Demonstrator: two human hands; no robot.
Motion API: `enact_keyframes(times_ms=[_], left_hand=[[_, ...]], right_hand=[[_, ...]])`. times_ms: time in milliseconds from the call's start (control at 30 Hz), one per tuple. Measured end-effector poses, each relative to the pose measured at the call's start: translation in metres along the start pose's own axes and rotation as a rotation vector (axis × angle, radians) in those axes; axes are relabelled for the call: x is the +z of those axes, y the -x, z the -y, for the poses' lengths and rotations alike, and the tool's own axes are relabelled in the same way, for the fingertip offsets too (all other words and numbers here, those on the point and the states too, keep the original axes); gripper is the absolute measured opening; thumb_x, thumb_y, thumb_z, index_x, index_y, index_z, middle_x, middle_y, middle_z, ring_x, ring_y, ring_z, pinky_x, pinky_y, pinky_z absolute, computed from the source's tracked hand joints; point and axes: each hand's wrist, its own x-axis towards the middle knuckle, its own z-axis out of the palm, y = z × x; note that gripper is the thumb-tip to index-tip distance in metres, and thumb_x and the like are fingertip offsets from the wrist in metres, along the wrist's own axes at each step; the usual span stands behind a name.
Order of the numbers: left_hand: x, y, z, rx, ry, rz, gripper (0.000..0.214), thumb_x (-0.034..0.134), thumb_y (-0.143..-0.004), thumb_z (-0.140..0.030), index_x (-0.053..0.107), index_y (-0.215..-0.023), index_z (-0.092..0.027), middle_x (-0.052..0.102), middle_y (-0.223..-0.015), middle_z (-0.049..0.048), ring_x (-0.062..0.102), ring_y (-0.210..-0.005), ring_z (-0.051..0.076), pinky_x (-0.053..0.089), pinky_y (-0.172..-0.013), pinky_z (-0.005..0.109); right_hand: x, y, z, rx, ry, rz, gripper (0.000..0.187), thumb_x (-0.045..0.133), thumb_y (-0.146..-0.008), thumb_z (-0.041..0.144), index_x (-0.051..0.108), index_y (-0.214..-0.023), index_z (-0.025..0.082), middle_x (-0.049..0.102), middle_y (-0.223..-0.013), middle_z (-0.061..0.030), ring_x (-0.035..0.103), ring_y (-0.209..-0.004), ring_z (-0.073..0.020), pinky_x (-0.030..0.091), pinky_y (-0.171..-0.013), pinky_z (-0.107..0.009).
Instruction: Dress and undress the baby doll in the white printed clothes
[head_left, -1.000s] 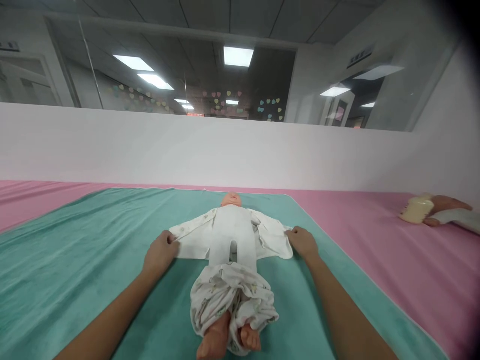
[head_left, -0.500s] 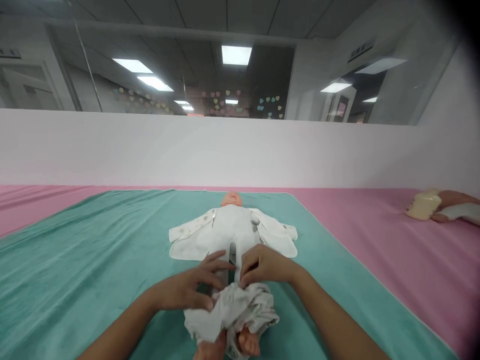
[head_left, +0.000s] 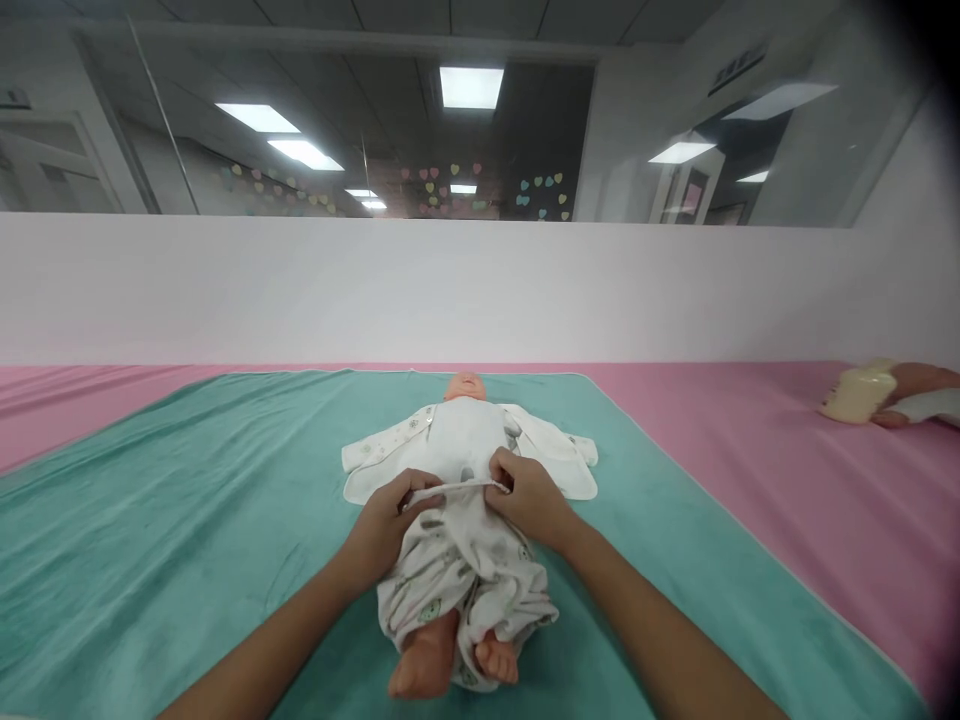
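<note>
The printed trousers [head_left: 466, 548], around the doll's legs [head_left: 426, 655] on the teal blanket [head_left: 247, 500], are clamped at the waistband [head_left: 466, 486] by the left hand [head_left: 384, 525] and the right hand [head_left: 534, 497], each closed on it. Faint marks on the yellow bottle [head_left: 859, 394] and dark lettering on the sign [head_left: 737, 69] cannot be read.

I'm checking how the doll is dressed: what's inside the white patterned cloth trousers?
Its two bare reddish feet poke out at the bottom of the trousers. Higher up, the bunched cloth covers the legs, so whatever else is inside cannot be seen.
</note>
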Motion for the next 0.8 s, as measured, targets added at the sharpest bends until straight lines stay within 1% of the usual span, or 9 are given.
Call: enact_keyframes(times_ms=[67, 133, 200, 300, 400, 467, 567, 700, 800], left_hand=[[0.004, -0.006, 0.005, 0.105, -0.149, -0.092, 0.014, 0.048, -0.082, -0.033, 0.052, -0.08, -0.02, 0.057, -0.107, 0.0058, 0.052, -0.102, 0.02, 0.042, -0.087, 0.034], [0.005, -0.013, 0.008, 0.166, -0.257, -0.088, 0.015, 0.046, -0.082, -0.032, 0.049, -0.074, -0.02, 0.049, -0.123, 0.0075, 0.044, -0.115, 0.021, 0.039, -0.093, 0.034], [0.003, -0.021, 0.01, 0.151, -0.341, -0.002, 0.017, 0.044, -0.083, -0.035, 0.05, -0.077, -0.02, 0.041, -0.133, 0.0069, 0.036, -0.124, 0.022, 0.037, -0.096, 0.035], [-0.003, -0.035, 0.009, 0.113, -0.492, 0.079, 0.025, 0.042, -0.084, -0.042, 0.054, -0.09, -0.022, 0.045, -0.131, 0.0069, 0.04, -0.121, 0.023, 0.037, -0.094, 0.035], [-0.008, -0.055, 0.005, 0.101, -0.672, 0.063, 0.031, 0.032, -0.087, -0.044, 0.051, -0.097, -0.021, 0.062, -0.1, 0.0081, 0.056, -0.093, 0.024, 0.041, -0.077, 0.034], [-0.01, -0.071, 0.002, 0.095, -0.755, 0.04, 0.03, 0.029, -0.088, -0.042, 0.048, -0.096, -0.021, 0.061, -0.078, 0.0054, 0.057, -0.074, 0.023, 0.039, -0.063, 0.031], [-0.008, -0.094, 0.001, 0.098, -0.754, 0.0, 0.025, 0.033, -0.086, -0.041, 0.047, -0.092, -0.021, 0.057, -0.07, 0.0031, 0.053, -0.067, 0.021, 0.033, -0.057, 0.027], [-0.003, -0.108, 0.008, 0.035, -0.512, -0.07, 0.024, 0.045, -0.079, -0.044, 0.046, -0.077, -0.02, 0.05, -0.066, -0.0008, 0.047, -0.065, 0.016, 0.03, -0.057, 0.025], [-0.008, -0.099, 0.015, -0.038, -0.166, 0.037, 0.03, 0.054, -0.071, -0.048, 0.047, -0.073, -0.019, 0.047, -0.067, -0.0025, 0.044, -0.063, 0.013, 0.031, -0.055, 0.023]], right_hand=[[0.006, -0.004, -0.007, 0.001, 0.098, -0.123, 0.011, 0.049, -0.067, 0.018, 0.047, -0.078, 0.019, 0.051, -0.073, 0.0022, 0.045, -0.07, -0.0127, 0.036, -0.063, -0.025], [0.01, -0.007, -0.015, -0.055, 0.157, -0.17, 0.029, 0.05, -0.068, 0.02, 0.052, -0.096, 0.019, 0.055, -0.102, -0.0039, 0.047, -0.097, -0.019, 0.038, -0.083, -0.032], [0.012, -0.009, -0.023, -0.111, 0.194, -0.122, 0.049, 0.05, -0.071, 0.023, 0.046, -0.119, 0.017, 0.043, -0.129, -0.0082, 0.034, -0.12, -0.0233, 0.029, -0.099, -0.038], [0.013, -0.011, -0.035, -0.146, 0.249, -0.003, 0.058, 0.046, -0.078, 0.028, 0.035, -0.134, 0.016, 0.03, -0.141, -0.0087, 0.026, -0.129, -0.0226, 0.023, -0.105, -0.039], [0.013, -0.015, -0.039, -0.162, 0.31, 0.0, 0.046, 0.04, -0.084, 0.026, 0.043, -0.128, 0.018, 0.042, -0.134, -0.0072, 0.037, -0.123, -0.0198, 0.027, -0.103, -0.035], [0.012, -0.024, -0.039, -0.136, 0.355, -0.02, 0.036, 0.035, -0.087, 0.024, 0.052, -0.118, 0.018, 0.056, -0.118, -0.0076, 0.048, -0.109, -0.0196, 0.034, -0.094, -0.033], [0.011, -0.044, -0.044, -0.023, 0.362, -0.078, 0.032, 0.032, -0.087, 0.024, 0.057, -0.106, 0.019, 0.064, -0.093, -0.007, 0.056, -0.086, -0.0196, 0.038, -0.078, -0.031], [0.018, -0.067, -0.063, 0.174, 0.017, -0.232, 0.025, 0.038, -0.082, 0.029, 0.059, -0.092, 0.021, 0.063, -0.087, -0.0022, 0.054, -0.08, -0.0175, 0.038, -0.072, -0.027], [0.03, -0.069, -0.08, 0.245, -0.191, -0.261, 0.024, 0.041, -0.079, 0.037, 0.057, -0.082, 0.018, 0.06, -0.08, -0.001, 0.052, -0.074, -0.0159, 0.039, -0.068, -0.026]])
